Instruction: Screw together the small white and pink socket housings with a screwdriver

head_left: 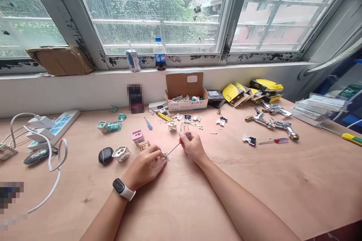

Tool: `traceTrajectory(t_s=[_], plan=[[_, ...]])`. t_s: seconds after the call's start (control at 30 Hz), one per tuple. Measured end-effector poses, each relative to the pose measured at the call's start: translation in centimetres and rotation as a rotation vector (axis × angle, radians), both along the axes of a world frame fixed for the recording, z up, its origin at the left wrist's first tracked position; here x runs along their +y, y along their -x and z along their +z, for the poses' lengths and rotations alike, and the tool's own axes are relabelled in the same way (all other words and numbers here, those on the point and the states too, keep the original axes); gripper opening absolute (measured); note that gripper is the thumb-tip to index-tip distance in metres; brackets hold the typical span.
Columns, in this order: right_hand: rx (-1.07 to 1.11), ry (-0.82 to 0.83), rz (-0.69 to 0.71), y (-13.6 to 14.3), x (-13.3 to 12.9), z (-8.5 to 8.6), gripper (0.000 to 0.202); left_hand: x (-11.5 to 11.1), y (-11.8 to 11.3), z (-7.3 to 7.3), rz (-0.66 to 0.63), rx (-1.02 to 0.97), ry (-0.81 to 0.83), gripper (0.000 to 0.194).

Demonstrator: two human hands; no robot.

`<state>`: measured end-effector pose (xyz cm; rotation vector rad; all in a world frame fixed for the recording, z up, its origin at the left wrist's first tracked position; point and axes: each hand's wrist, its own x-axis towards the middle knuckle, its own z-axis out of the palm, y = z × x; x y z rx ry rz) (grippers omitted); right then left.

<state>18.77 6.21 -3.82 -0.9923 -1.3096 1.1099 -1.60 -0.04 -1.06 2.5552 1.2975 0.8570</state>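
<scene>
My right hand (pixel 193 146) is closed around the dark red handle of a screwdriver (pixel 174 149). Its thin shaft slants down to the left, and the tip meets a small whitish clear part (pixel 166 156) on the table. My left hand (pixel 149 162) presses that part down with its fingertips, which cover most of it. Just beyond the left hand stand an orange-trimmed clear case (pixel 144 145) and a pink hexagonal sharpener (pixel 138 137). Past the right hand lies a clear case with a pale top (pixel 171 125).
An open cardboard box (pixel 186 103) of small parts stands against the wall. Metal taps (pixel 273 124) and another screwdriver (pixel 274 141) lie right. At left are a power strip (pixel 60 128), a white cable (pixel 58 180), a black mouse (pixel 39 156) and a black rounded case (pixel 106 156).
</scene>
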Motion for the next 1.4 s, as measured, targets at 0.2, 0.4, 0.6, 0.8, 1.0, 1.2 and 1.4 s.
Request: traceTrajectory(t_s=[0.2,0.4,0.6,0.8,1.0,1.2,1.4], plan=[[-0.064,-0.038,-0.003,0.0,-0.1,-0.1,0.045,0.1,0.1,-0.2,-0.003,-0.001,0.010,0.008],[-0.068,-0.052,0.010,0.0,0.0,-0.4,0.042,0.1,0.2,-0.2,-0.003,-0.006,0.021,0.010],[-0.022,-0.012,0.025,0.1,0.0,-0.1,0.044,0.0,0.2,-0.3,-0.002,-0.012,0.034,0.009],[0.187,0.133,0.014,0.1,-0.2,1.1,0.043,0.0,0.2,-0.3,0.028,-0.025,0.057,0.028],[0.122,0.077,0.008,0.1,-0.1,0.6,0.048,-0.2,0.6,0.3,0.044,-0.065,0.066,0.030],[-0.016,0.003,0.037,0.1,0.0,0.0,0.048,0.0,0.9,0.0,0.049,-0.035,0.042,0.026],[-0.074,-0.012,0.065,0.0,0.0,-0.2,0.046,-0.1,0.3,-0.2,0.034,-0.032,0.065,0.037]])
